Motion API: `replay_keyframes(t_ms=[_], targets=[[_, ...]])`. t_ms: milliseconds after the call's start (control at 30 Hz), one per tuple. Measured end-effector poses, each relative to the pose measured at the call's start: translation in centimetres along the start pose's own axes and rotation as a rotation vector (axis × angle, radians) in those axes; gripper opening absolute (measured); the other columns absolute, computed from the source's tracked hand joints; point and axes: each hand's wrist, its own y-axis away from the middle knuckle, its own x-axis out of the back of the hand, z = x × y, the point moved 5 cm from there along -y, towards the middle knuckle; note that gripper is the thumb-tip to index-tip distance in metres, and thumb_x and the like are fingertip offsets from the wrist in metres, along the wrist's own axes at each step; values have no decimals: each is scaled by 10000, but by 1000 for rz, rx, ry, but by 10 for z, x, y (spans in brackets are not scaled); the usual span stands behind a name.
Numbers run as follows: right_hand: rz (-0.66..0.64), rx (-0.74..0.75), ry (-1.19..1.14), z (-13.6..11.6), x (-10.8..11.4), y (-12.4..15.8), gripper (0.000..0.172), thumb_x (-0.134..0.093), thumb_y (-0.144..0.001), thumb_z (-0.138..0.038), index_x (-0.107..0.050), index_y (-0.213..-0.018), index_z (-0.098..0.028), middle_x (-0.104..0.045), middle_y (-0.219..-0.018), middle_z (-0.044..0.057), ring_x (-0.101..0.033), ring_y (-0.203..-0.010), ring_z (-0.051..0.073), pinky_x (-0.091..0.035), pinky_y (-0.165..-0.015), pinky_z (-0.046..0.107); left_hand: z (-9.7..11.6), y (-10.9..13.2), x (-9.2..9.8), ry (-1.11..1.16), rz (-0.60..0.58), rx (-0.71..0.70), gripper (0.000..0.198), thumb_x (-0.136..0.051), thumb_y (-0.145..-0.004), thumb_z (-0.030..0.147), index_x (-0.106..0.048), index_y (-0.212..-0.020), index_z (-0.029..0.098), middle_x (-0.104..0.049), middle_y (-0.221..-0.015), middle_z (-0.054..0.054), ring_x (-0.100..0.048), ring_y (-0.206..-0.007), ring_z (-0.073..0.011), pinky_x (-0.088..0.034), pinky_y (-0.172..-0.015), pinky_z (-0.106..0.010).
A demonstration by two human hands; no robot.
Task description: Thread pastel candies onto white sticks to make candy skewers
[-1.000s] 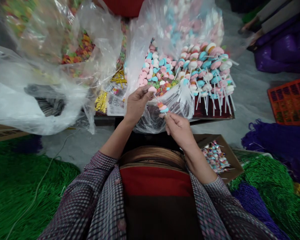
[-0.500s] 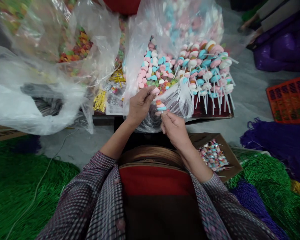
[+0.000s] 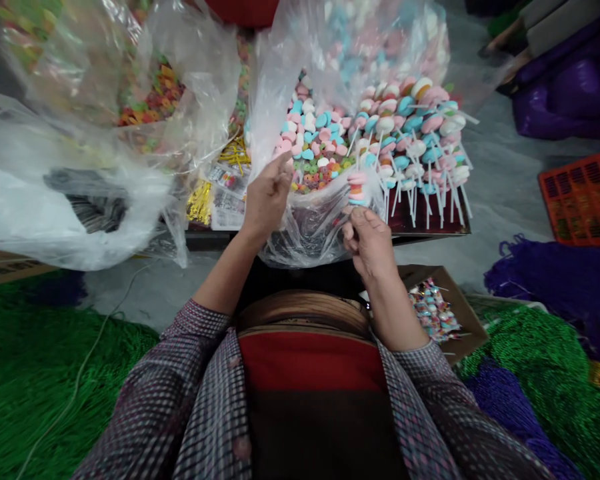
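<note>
- I see the right hand [image 3: 371, 241] pinching the candy skewer [image 3: 357, 188].
- Its long axis points to frame top.
- The left hand [image 3: 269, 197] is half-curled; its hold I cannot tell.

Dark brown table [image 3: 405, 225] bore clear plastic bag [image 3: 307, 230] with loose candies [image 3: 324, 120] in it, heap of candy sticks [image 3: 433, 125] at right end, gold ties [image 3: 199, 203] and printed packets [image 3: 227, 207] left of bag. Grey floor [image 3: 503, 200] carried orange crate [image 3: 580, 168], green strands [image 3: 55, 380].
</note>
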Motion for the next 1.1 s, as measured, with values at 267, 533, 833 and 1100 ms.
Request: replay_keyframes(t_ms=[267,533,833,1100], targets=[[-8,-9,20,6,-2,6,486,-779,-812,-693,-670,-903,-228,-464,-524,-107,-248,-401,54,-174,-418,246,-1,-28,-29,-606,-355,-9,178,-637,-951,237,-796,-919,163,-751,-1068,-145,-660,-1168,-328,-461,-1114,-486],[4,0,38,8,2,8,520,-767,-812,-722,-680,-912,-219,-472,-520,-100,-251,-409,58,-156,-424,248,16,-40,-25,-856,-537,71,351,-509,-997,268,-791,-1141,118,-717,-1260,-219,-648,-1244,-384,-476,-1091,-520],[-8,17,77,7,-3,12,530,-746,-815,-741,-681,-869,-218,-471,-526,-92,-264,-440,66,-170,-438,246,9,-54,-31,-642,-606,76,185,-607,-839,212,-771,-848,128,-741,-926,-113,-681,-962,-262,-521,-966,-388],[-89,2,230,9,-13,11,553,-698,-837,-759,-713,-864,-207,-496,-535,-72,-309,-466,82,-201,-464,246,-14,-41,-11,314,-96,292,100,-659,-812,108,-653,-786,204,-653,-763,22,-573,-688,-100,-492,-700,-223]])
